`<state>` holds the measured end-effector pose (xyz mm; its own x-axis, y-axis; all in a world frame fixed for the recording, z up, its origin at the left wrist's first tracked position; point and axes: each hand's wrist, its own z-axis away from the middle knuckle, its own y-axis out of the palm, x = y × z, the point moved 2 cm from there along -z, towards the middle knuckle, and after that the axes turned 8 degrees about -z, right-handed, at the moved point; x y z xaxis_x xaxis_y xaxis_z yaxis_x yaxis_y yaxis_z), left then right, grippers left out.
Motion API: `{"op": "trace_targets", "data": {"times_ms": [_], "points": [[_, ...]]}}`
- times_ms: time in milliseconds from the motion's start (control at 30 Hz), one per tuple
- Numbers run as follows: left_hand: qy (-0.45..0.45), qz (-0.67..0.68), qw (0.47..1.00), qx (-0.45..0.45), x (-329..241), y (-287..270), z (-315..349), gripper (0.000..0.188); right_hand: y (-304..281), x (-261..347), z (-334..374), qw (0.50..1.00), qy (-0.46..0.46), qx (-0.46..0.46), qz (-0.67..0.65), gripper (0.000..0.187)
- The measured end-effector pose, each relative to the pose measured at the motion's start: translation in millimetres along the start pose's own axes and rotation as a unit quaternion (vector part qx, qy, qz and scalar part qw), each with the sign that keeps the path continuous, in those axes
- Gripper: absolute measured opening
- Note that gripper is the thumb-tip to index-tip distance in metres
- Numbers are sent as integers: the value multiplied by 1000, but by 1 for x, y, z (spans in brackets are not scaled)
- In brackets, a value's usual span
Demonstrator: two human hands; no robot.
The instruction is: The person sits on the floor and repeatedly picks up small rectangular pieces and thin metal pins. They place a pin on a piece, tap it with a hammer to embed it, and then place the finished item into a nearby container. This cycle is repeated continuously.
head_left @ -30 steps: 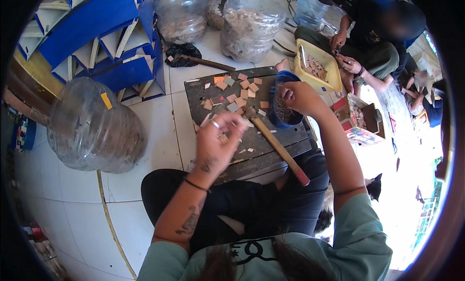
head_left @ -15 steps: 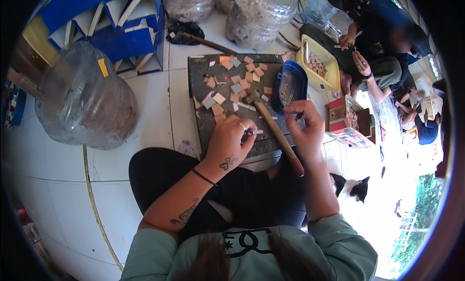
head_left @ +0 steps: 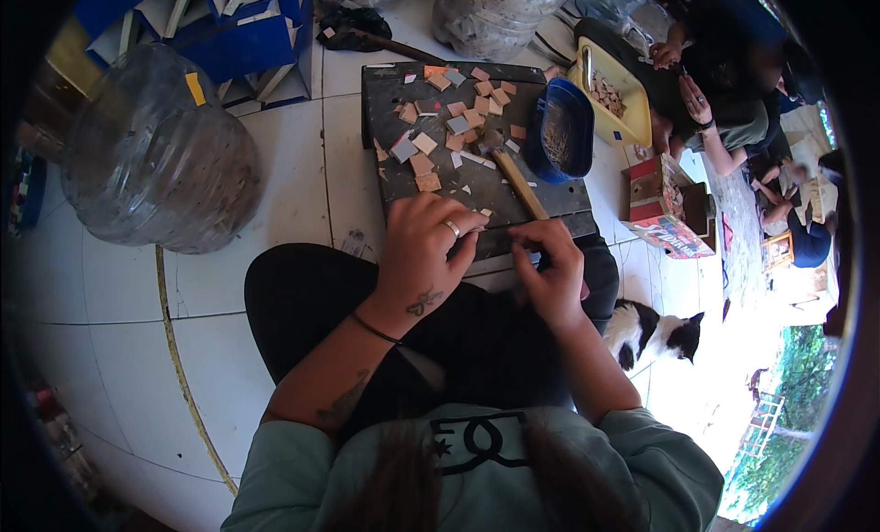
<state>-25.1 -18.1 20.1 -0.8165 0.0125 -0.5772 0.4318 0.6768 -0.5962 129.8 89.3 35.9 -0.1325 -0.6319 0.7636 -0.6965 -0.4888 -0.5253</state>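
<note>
My left hand (head_left: 429, 243), wearing a ring, is closed in a pinch above the near edge of a dark board (head_left: 403, 188). Its fingertips hold a small pale tile piece, mostly hidden. My right hand (head_left: 555, 271) curls over the handle of a wooden-handled hammer (head_left: 522, 186); the red handle end barely shows beside it. The hammer's head rests on the board among several tan and grey tile pieces (head_left: 423, 142). At the board's right side stands a blue tray (head_left: 587, 133) holding small slivers.
A yellow basin (head_left: 634, 129) and an open cardboard box (head_left: 649, 188) containing pieces stand to the right. A black-and-white cat (head_left: 642, 335) lies by my right knee. Large clear plastic containers (head_left: 156, 156) and blue racks (head_left: 252, 42) are at left. A co-worker's hand (head_left: 694, 101) is at upper right.
My right hand has come down from beside the blue tray onto the hammer handle. My left hand has turned, fingertips now above the board's near edge. The whole view has shifted.
</note>
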Motion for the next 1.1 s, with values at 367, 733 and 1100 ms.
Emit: {"op": "trace_targets", "data": {"times_ms": [367, 733, 1100], "points": [[-8, 19, 999, 29, 5, 10, 4, 14, -2, 3, -12, 967, 117, -31, -224, 11], [-7, 10, 999, 38, 4, 9, 3, 14, 5, 20, -18, 999, 19, 18, -48, 12], [0, 10, 999, 37, 4, 9, 3, 17, 8, 22, -20, 999, 0, 27, -26, 10]]}}
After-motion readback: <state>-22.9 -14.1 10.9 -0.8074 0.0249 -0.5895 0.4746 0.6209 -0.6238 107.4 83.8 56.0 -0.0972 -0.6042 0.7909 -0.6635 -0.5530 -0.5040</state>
